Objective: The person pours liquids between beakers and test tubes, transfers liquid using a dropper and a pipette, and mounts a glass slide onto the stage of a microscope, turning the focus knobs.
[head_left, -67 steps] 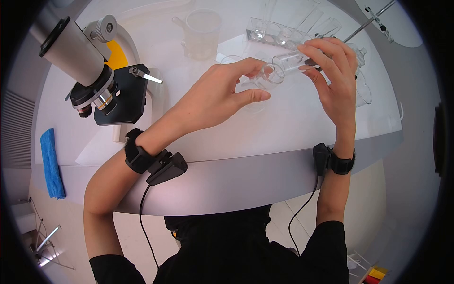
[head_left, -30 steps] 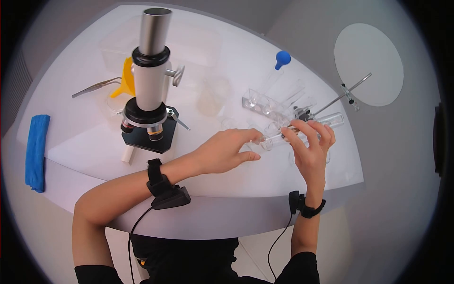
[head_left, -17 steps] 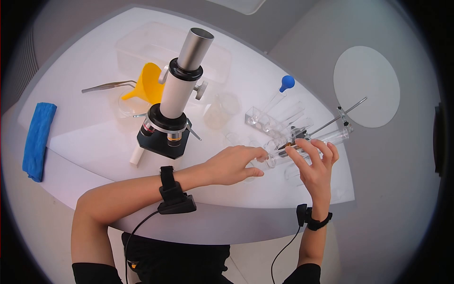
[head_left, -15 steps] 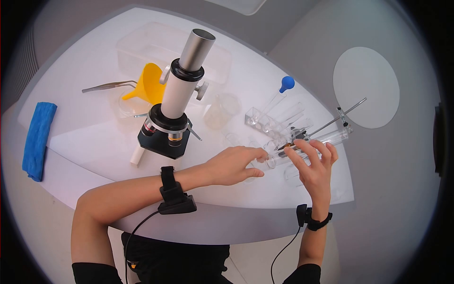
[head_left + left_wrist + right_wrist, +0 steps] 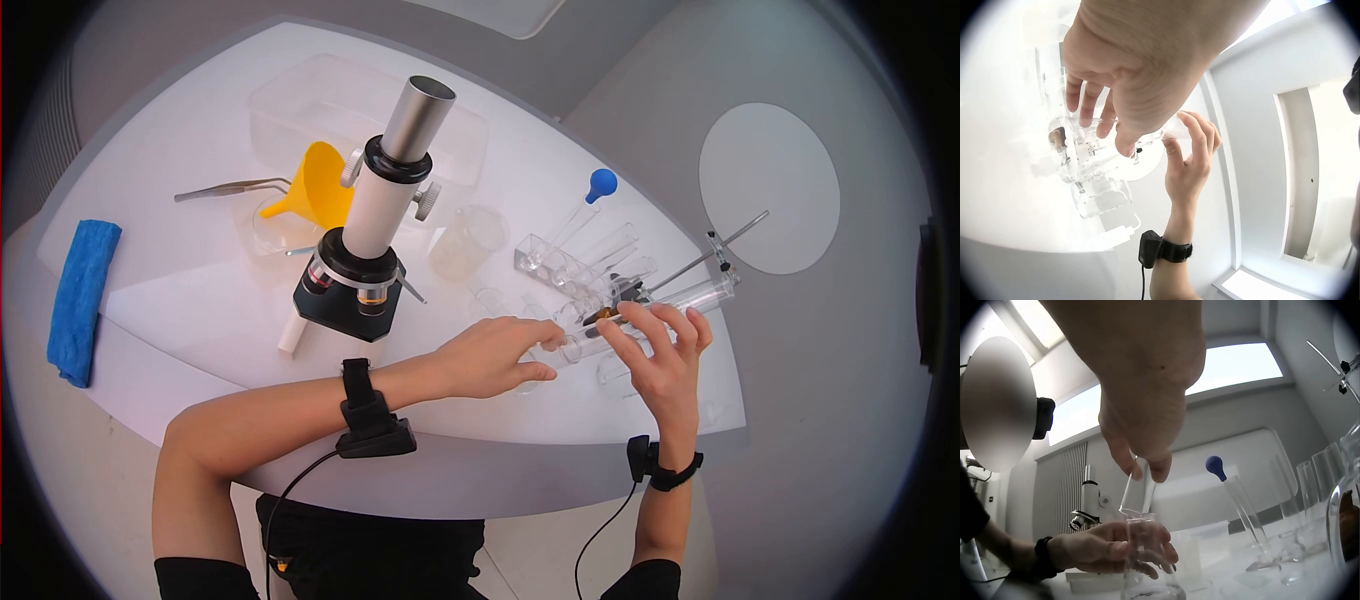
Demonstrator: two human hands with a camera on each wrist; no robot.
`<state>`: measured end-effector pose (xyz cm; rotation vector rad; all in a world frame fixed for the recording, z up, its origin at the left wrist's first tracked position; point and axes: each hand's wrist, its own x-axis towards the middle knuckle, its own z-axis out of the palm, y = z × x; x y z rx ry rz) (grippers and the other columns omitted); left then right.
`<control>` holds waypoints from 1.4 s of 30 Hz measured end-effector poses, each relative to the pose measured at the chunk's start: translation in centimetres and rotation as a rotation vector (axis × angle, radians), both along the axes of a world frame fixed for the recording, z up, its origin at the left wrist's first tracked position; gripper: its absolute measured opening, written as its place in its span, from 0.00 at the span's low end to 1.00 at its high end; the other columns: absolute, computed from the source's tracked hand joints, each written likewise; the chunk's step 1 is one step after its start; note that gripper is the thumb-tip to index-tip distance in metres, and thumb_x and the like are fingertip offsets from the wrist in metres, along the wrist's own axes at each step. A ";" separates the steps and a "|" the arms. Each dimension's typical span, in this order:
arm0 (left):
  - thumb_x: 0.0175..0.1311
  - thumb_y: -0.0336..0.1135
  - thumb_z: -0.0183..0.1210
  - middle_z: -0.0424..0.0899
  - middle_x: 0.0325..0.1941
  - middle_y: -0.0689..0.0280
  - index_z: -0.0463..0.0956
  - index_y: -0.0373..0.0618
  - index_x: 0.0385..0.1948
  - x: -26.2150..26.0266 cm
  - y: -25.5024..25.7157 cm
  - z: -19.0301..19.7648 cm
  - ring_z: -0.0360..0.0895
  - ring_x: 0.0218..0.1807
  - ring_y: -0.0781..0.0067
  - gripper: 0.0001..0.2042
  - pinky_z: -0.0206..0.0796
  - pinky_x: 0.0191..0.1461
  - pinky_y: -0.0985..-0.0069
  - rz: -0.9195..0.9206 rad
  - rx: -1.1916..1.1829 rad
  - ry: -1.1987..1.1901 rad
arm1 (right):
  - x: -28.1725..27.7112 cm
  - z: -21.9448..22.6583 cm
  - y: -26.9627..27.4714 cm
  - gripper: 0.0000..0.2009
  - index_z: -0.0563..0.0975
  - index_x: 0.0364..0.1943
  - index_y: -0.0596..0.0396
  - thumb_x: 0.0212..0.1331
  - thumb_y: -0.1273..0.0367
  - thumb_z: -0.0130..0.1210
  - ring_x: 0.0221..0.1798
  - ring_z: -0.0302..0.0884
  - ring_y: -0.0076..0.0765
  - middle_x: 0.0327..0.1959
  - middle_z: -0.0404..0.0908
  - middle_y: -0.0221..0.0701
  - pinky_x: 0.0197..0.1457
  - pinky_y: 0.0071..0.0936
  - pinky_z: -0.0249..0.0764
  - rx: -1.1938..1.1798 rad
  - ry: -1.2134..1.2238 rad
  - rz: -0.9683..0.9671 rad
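Note:
My left hand (image 5: 490,358) grips a clear conical flask (image 5: 1154,590); in the right wrist view its fingers lie behind the glass, with the thumb at the near side. My right hand (image 5: 660,350) pinches a clear test tube (image 5: 700,293) between thumb and fingers. The tube is tilted, its open end lower and right at the flask's mouth. In the right wrist view a little clear liquid shows low in the flask. From the head view, the left hand covers most of the flask.
A microscope (image 5: 385,210) stands left of the hands. Beyond are a yellow funnel (image 5: 318,190), tweezers (image 5: 225,188), a plastic box (image 5: 300,110) and a cup (image 5: 470,240). Behind the right hand are a tube rack (image 5: 535,262), blue-bulbed dropper (image 5: 602,184) and metal rod (image 5: 740,230).
The head view has swung, moving the microscope rightward and showing more of the table. Both hands keep their hold, the tube at the flask's mouth, and barely move over the last half second.

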<state>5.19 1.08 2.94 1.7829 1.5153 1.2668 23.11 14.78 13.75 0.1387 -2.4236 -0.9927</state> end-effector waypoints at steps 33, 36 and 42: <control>0.65 0.45 0.60 0.81 0.48 0.53 0.72 0.43 0.55 0.3 0.1 0.2 0.78 0.52 0.53 0.21 0.69 0.54 0.64 -0.002 0.047 -0.025 | -2.5 -1.3 4.7 0.18 0.72 0.53 0.55 0.62 0.66 0.61 0.53 0.71 0.31 0.49 0.80 0.34 0.57 0.29 0.63 -1.229 0.492 0.066; 0.64 0.46 0.60 0.82 0.48 0.53 0.73 0.43 0.54 0.3 0.2 0.3 0.78 0.52 0.53 0.21 0.69 0.54 0.64 -0.007 0.056 -0.044 | -5.4 -1.8 6.2 0.18 0.72 0.53 0.57 0.65 0.62 0.59 0.47 0.72 0.22 0.48 0.79 0.32 0.50 0.21 0.66 -1.546 0.673 0.093; 0.64 0.44 0.60 0.82 0.48 0.54 0.72 0.43 0.52 0.4 0.2 0.5 0.78 0.52 0.53 0.20 0.69 0.54 0.64 0.001 0.100 -0.047 | -9.3 -3.6 9.7 0.19 0.72 0.52 0.57 0.63 0.61 0.60 0.36 0.70 0.21 0.46 0.77 0.29 0.41 0.20 0.68 -1.473 0.667 -0.045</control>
